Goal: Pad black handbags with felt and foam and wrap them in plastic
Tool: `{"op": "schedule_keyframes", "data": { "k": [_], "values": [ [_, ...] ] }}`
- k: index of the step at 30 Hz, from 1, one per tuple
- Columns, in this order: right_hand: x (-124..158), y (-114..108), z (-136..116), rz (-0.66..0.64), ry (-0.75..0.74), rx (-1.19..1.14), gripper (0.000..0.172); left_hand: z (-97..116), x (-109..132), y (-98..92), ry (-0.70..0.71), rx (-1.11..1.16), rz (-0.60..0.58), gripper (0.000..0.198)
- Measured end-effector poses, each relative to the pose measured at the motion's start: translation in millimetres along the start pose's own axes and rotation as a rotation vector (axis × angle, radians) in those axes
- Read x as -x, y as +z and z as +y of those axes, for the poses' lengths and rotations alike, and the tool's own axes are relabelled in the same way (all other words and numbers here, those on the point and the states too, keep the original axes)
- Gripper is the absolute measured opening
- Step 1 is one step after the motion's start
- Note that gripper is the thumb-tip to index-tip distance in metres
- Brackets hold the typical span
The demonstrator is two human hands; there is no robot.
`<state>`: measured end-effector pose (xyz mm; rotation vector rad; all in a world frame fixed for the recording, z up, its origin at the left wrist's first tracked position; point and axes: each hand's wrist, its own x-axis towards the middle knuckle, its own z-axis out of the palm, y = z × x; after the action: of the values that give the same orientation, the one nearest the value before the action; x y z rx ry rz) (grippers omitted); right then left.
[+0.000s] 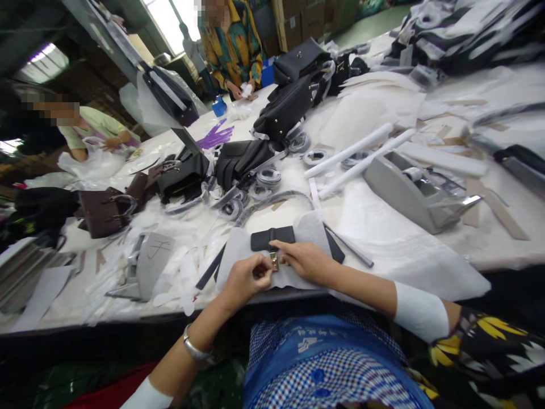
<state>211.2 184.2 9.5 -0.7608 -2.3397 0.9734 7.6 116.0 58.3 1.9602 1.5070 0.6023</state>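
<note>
A black leather flap piece (283, 236) lies on grey wrapping sheet (238, 247) at the table's near edge, apparently over a bag mostly hidden beneath. Just below the flap is a small gold clasp (273, 261). My left hand (249, 276) is closed in a pinch, thumb and forefinger at the clasp's left edge. From the right, my right hand (305, 261) reaches in with its forefinger stretched onto the flap's lower edge. Its other fingers are partly bent beside the clasp, and I see nothing held in them. Black ends stick out from under the grey sheet.
Grey tape dispensers stand at left (155, 264) and right (419, 190). Black bags (283, 108), a brown bag (102, 213), wrapped coils (268, 177) and white rolls (349, 150) crowd the table. Two people work across it, one handling clear plastic (91, 162).
</note>
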Motion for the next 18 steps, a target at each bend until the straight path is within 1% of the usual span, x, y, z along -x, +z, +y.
{"op": "schedule_keyframes", "data": {
  "k": [2,6,7,12,18],
  "values": [
    [-2,-1,1,-0.023,-0.009,-0.045,0.05,1,-2,-3.0,-0.055,0.049,0.013,0.004],
    [-2,-2,1,-0.009,0.015,-0.046,0.048,4,-12,-4.0,-0.141,0.09,0.025,0.022],
    [-1,-2,0,-0.002,0.02,-0.035,0.048,5,-15,-3.2,-0.159,0.08,0.029,0.024],
    [1,0,-1,0.029,0.005,0.036,0.044,15,-28,2.8,-0.21,-0.076,0.059,0.011],
    [3,3,1,0.048,-0.051,0.063,0.043,24,-37,7.0,-0.217,-0.264,0.041,0.009]
  ]
}}
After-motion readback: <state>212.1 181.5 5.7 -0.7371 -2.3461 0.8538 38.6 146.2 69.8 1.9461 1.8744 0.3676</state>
